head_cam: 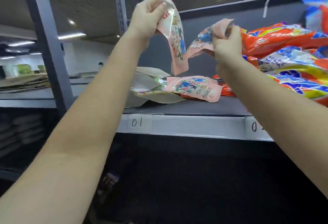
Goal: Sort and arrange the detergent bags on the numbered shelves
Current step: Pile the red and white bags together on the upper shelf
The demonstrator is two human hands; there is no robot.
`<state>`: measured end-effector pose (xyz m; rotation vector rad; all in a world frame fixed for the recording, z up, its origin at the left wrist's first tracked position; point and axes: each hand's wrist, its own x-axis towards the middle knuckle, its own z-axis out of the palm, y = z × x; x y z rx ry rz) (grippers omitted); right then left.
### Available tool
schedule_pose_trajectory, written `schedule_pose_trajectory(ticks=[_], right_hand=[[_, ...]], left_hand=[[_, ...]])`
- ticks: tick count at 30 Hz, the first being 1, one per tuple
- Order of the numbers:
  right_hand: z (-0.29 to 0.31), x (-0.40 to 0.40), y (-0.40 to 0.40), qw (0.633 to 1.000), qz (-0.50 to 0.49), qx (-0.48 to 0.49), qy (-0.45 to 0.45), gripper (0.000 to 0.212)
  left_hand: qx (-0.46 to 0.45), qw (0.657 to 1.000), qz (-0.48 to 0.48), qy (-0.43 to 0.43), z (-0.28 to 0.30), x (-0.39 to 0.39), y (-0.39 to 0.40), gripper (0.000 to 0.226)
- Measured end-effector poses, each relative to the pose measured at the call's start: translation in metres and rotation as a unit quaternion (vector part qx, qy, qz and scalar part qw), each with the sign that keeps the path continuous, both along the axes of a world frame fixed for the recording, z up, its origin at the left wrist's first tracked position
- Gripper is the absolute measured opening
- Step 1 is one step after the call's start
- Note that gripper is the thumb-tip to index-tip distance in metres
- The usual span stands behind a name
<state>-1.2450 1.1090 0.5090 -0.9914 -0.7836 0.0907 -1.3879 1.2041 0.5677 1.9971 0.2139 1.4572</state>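
Two pink floral detergent bags are held up above the grey shelf (pixel 195 107). One pink bag (pixel 175 33) is gripped at its top edge by the left hand (pixel 148 16), fingers curled round it, and hangs down nearly upright. A second pink bag (pixel 202 41) is pinched at its upper end by the right hand (pixel 226 43) and slopes down to the left; its lower corner is seen touching or overlapping the first bag, exact contact cannot be told. A third pink bag (pixel 193 87) is laid flat on the shelf below them, partly over beige pouches (pixel 149 88) and a small red bag (pixel 227 87). Orange, blue and yellow detergent bags (pixel 284 55) are piled on the right of the shelf, just beside the right hand. A label "01" (pixel 137 122) is fixed on the shelf's front rail, with another label (pixel 254 127) further right, partly hidden by the right forearm.
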Motion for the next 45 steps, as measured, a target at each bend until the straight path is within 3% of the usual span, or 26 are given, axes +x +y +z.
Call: schedule_pose_trajectory(ticks=[2, 4, 6, 9, 11, 13, 20, 25, 30, 35, 40, 45], right_hand=[[-0.003, 0.021, 0.022, 0.996, -0.010, -0.068, 0.048, 0.018], [-0.011, 0.039, 0.034, 0.984, -0.029, -0.170, 0.035, 0.028], [-0.021, 0.038, 0.030, 0.963, -0.024, -0.269, 0.015, 0.014], [-0.029, 0.029, 0.015, 0.941, -0.025, -0.338, -0.005, 0.008], [-0.029, 0.026, 0.008, 0.941, -0.044, -0.337, -0.010, 0.032], [-0.029, 0.017, 0.000, 0.926, -0.108, -0.359, -0.041, 0.039], [-0.055, -0.044, -0.025, 0.904, -0.194, -0.360, -0.125, 0.026], [-0.074, -0.098, -0.048, 0.874, -0.249, -0.361, -0.210, 0.034], [-0.105, -0.148, -0.080, 0.820, -0.275, -0.406, -0.295, 0.045], [-0.174, -0.178, -0.108, 0.796, -0.260, -0.428, -0.340, 0.045], [-0.267, -0.202, -0.142, 0.803, -0.215, -0.460, -0.312, 0.042], [-0.367, -0.207, -0.172, 0.802, -0.167, -0.538, -0.199, 0.041]], left_hand=[[-0.082, 0.996, 0.025, 0.022, -0.011, 0.032, 0.030, 0.019], [-0.113, 0.980, 0.099, 0.132, -0.028, 0.057, 0.060, 0.024], [-0.089, 0.947, 0.201, 0.234, -0.043, 0.068, 0.079, 0.034], [-0.015, 0.914, 0.315, 0.255, -0.046, 0.063, 0.082, 0.043], [0.035, 0.901, 0.352, 0.249, -0.043, 0.055, 0.077, 0.036], [0.076, 0.896, 0.363, 0.243, -0.041, 0.045, 0.070, 0.035], [0.115, 0.913, 0.321, 0.226, -0.059, -0.007, 0.042, 0.040], [0.184, 0.934, 0.206, 0.226, -0.096, -0.052, 0.009, 0.040], [0.255, 0.947, 0.102, 0.168, -0.162, -0.090, -0.034, 0.032], [0.296, 0.938, 0.073, 0.164, -0.253, -0.124, -0.063, 0.030], [0.301, 0.932, 0.032, 0.202, -0.348, -0.141, -0.085, 0.026], [0.260, 0.918, -0.034, 0.298, -0.441, -0.138, -0.100, 0.030]])
